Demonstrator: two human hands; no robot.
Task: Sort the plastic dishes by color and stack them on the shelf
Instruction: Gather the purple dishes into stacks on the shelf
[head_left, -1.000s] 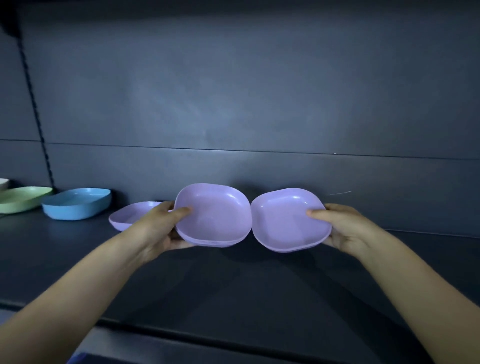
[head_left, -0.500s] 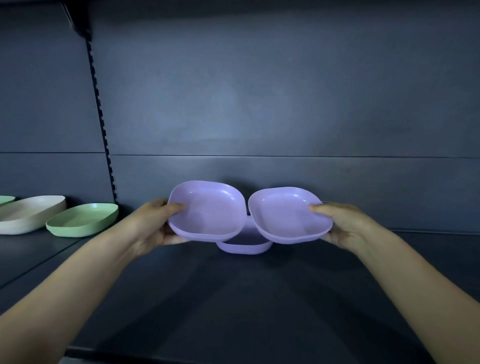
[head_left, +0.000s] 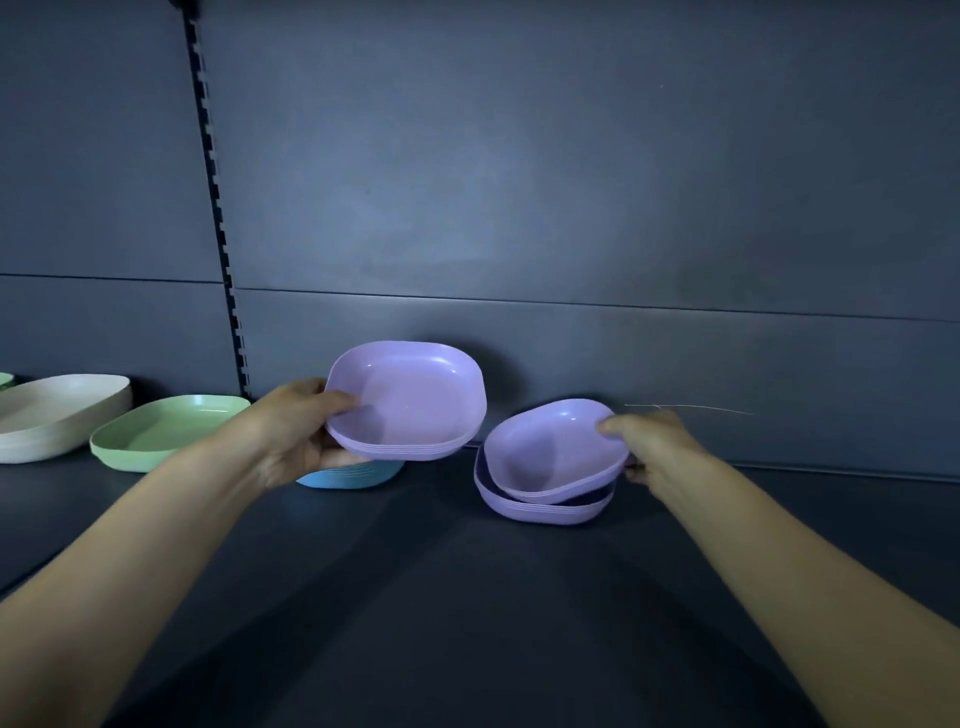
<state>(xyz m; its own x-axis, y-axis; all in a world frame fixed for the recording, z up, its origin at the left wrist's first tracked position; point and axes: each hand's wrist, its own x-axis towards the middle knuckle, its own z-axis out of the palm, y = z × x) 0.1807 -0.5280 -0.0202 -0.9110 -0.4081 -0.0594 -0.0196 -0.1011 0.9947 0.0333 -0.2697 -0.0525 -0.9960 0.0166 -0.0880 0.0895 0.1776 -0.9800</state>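
Purple dishes sit in a low stack (head_left: 545, 512) on the shelf (head_left: 467, 597), right of centre, near the back wall. The right hand (head_left: 649, 447) pinches a tilted purple dish (head_left: 550, 447) by its right rim, thumb on top; its lower edge appears to rest inside the low stack. The left hand (head_left: 296, 431) grips a raised purple bundle (head_left: 410, 400) by its left rim, just left of and above the stack, so it would need to go right and down. Blue dishes (head_left: 348, 475) lie beneath it, with a green dish (head_left: 166, 431) and a cream dish (head_left: 57, 415) farther left.
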